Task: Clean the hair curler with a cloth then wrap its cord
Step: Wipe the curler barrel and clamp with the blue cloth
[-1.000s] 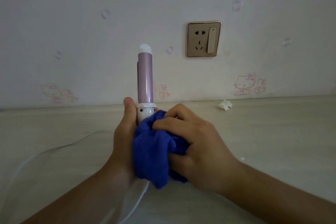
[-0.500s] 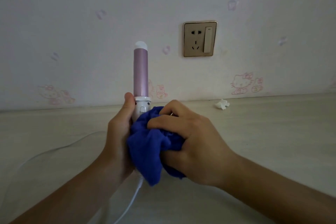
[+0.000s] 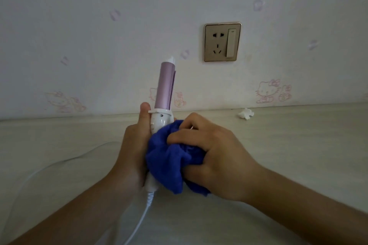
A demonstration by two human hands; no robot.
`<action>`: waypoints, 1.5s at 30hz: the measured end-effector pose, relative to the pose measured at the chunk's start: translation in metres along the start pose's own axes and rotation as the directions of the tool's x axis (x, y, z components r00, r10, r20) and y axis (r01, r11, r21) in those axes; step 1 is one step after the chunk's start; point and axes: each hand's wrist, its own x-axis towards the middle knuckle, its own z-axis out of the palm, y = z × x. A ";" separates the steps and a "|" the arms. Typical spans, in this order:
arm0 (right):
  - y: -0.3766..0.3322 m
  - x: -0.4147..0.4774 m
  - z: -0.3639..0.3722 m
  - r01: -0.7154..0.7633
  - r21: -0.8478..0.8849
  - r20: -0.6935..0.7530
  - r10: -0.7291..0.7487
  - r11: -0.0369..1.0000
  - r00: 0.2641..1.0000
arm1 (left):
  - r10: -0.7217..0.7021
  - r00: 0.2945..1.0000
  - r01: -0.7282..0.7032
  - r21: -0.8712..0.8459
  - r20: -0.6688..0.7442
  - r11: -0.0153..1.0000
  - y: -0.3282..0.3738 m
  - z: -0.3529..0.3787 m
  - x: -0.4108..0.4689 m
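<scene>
Holding the hair curler nearly upright above the table, the left hand grips its white handle. The right hand presses the bunched blue cloth against the handle, below the pink barrel. The cord hangs loose underneath.

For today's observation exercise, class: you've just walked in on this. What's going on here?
A person is cleaning a hair curler. The left hand grips its white handle, holding it roughly upright above the table, pink barrel up. The right hand holds a bunched blue cloth against the handle. The white cord hangs from the base and is not yet wrapped.
</scene>
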 end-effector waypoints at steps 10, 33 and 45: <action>0.005 0.010 -0.018 -0.117 0.027 -0.230 0.120 0.993 0.966 | 0.126 0.968 -0.111 -0.079 0.216 0.991 -0.006 0.007 -0.003; -0.001 0.012 -0.007 -0.127 0.088 -0.322 0.149 0.988 0.935 | 0.026 1.000 -0.025 -0.280 0.000 0.960 0.005 0.005 -0.008; 0.010 0.010 -0.009 -0.115 0.105 -0.308 0.143 0.988 0.941 | -0.109 0.993 0.112 -0.076 0.042 0.991 0.003 0.009 0.013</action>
